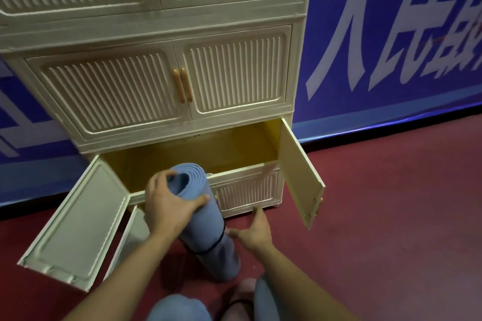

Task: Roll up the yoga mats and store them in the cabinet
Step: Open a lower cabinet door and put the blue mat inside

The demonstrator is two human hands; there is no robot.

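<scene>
Before open cabinet compartment (187, 154): rolled blue mat (206, 221) stood upright on floor (365, 216), gripped near top by left hand (169, 203). Right hand (254, 232) spread, empty, beside mat. Storing step; next likely called for tipping, sliding inside.

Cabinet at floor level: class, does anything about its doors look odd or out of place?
Yes. The bottom row is mismatched: its left door hangs open while the right one is closed. In the compartment above, both doors are swung wide. Nothing looks damaged. The left hand grips the rolled blue mat.
</scene>
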